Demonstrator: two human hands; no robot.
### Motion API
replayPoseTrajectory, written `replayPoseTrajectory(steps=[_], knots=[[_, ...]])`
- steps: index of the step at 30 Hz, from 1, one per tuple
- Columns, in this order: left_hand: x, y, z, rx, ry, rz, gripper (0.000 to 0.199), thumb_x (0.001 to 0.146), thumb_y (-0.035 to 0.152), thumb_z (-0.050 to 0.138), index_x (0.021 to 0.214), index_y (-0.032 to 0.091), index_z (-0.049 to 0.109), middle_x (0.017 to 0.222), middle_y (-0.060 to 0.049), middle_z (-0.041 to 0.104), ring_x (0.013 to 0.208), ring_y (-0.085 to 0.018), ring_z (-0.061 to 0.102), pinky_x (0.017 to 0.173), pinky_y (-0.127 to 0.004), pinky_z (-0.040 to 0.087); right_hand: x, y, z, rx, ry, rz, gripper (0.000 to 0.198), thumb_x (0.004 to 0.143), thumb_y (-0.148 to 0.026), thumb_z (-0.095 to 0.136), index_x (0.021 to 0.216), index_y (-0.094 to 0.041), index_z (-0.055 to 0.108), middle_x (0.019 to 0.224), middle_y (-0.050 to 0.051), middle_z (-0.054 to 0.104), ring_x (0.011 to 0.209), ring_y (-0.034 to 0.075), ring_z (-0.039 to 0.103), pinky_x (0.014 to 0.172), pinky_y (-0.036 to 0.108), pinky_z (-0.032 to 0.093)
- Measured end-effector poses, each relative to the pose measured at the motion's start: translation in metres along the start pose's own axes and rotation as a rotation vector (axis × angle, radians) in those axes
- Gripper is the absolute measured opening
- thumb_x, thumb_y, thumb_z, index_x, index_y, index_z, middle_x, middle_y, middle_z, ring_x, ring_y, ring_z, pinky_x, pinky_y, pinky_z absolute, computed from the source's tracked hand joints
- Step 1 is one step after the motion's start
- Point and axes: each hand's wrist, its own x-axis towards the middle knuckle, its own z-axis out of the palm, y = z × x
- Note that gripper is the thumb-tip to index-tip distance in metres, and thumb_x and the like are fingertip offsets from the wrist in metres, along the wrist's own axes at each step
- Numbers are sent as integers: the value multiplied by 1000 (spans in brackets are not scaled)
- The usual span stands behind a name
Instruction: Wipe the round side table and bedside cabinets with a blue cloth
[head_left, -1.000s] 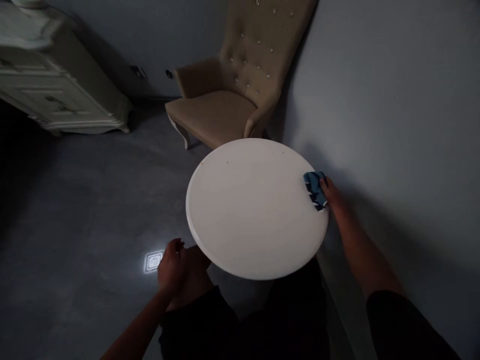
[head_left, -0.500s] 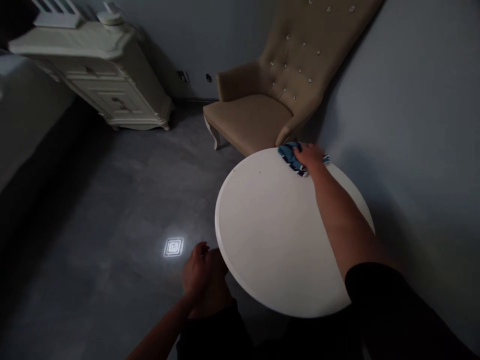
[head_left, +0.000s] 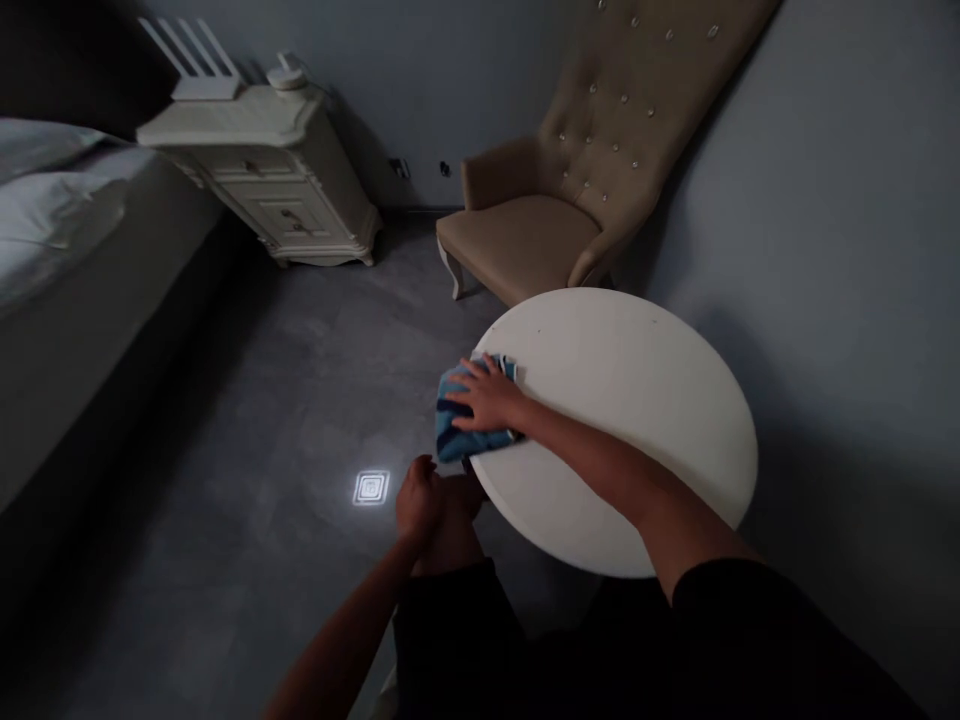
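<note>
My right hand (head_left: 489,396) lies with its fingers spread on a blue cloth (head_left: 454,440) with dark stripes and a dark-and-white edge. It presses the cloth on the left rim of a round white table (head_left: 637,400), and part of the cloth hangs past that rim. My left hand (head_left: 420,505) rests by my bent knee, left of the table and below the cloth. Its fingers look curled, and the inside of the hand is hidden. A few small dark specks show on the tabletop near its far edge.
A tan tufted armchair (head_left: 525,235) stands behind the table. At the back left is a cream cabinet (head_left: 300,205) carrying a white router (head_left: 206,85). A bed (head_left: 90,260) lies along the left. A lit square pattern (head_left: 371,487) shows on the grey floor. A wall (head_left: 847,250) borders the right.
My right hand has swept the cloth from the table's far edge to its left rim, and its fingers are now spread. The view has turned left, showing more of the bed.
</note>
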Motion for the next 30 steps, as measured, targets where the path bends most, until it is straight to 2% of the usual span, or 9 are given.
replayPoseTrajectory(steps=[4, 8, 12, 16, 19, 21, 23, 27, 30], knots=[[-4, -9, 0, 19, 9, 48, 42, 107, 20, 53, 146, 19, 66, 141, -17, 80, 132, -30, 77, 111, -44, 59, -117, -83, 22, 22, -28, -129, 65, 102, -56, 81, 160, -27, 72, 186, 9, 48, 178, 44, 23, 144, 75, 10], [-6, -10, 4, 58, 4, 68, 43, 107, 24, 53, 149, 17, 64, 142, -19, 80, 131, -32, 77, 112, -47, 59, -249, -131, 48, -8, 39, 13, 63, 106, -43, 77, 167, -35, 65, 191, 2, 39, 179, 41, 24, 144, 74, 22], [-5, -4, 7, 79, -17, 86, 45, 107, 26, 55, 151, 17, 64, 143, -19, 80, 132, -34, 77, 112, -49, 59, -371, -133, 78, -115, 194, 310, 66, 103, -41, 73, 168, -39, 64, 185, 6, 48, 174, 48, 37, 134, 84, 35], [-4, 2, 9, 96, -44, 85, 45, 108, 28, 55, 151, 19, 65, 144, -18, 80, 132, -35, 77, 109, -48, 61, -456, -94, 88, -188, 312, 618, 83, 98, -44, 70, 179, -38, 51, 187, 10, 44, 173, 53, 37, 131, 90, 34], [-2, 5, 12, 105, -64, 79, 46, 107, 28, 56, 152, 22, 64, 143, -15, 82, 131, -33, 78, 108, -46, 61, -484, -39, 77, -223, 391, 843, 85, 103, -43, 58, 185, -32, 37, 193, 11, 32, 177, 51, 28, 132, 88, 35], [0, 7, 14, 117, -75, 76, 46, 108, 29, 55, 153, 22, 64, 144, -14, 82, 131, -34, 78, 107, -46, 61, -488, 7, 62, -226, 428, 973, 80, 107, -45, 51, 184, -27, 39, 194, 14, 30, 177, 48, 28, 133, 84, 38], [1, 8, 16, 124, -90, 77, 46, 109, 30, 55, 153, 22, 63, 145, -14, 81, 131, -34, 78, 108, -47, 61, -483, 58, 42, -212, 426, 1060, 77, 110, -51, 44, 180, -21, 45, 191, 19, 34, 175, 47, 35, 134, 78, 41], [5, 11, 17, 97, -103, 90, 44, 108, 30, 57, 150, 21, 65, 143, -16, 82, 130, -34, 79, 109, -47, 61, -442, 161, -4, -235, 351, 1167, 79, 111, -55, 42, 177, -12, 49, 186, 28, 40, 165, 48, 48, 132, 74, 44], [6, 13, 16, 92, -93, 58, 43, 107, 27, 56, 149, 22, 66, 142, -14, 83, 130, -33, 79, 108, -46, 61, -379, 228, -43, -236, 272, 1281, 81, 112, -56, 43, 180, -12, 45, 186, 29, 39, 163, 50, 50, 132, 73, 43]])
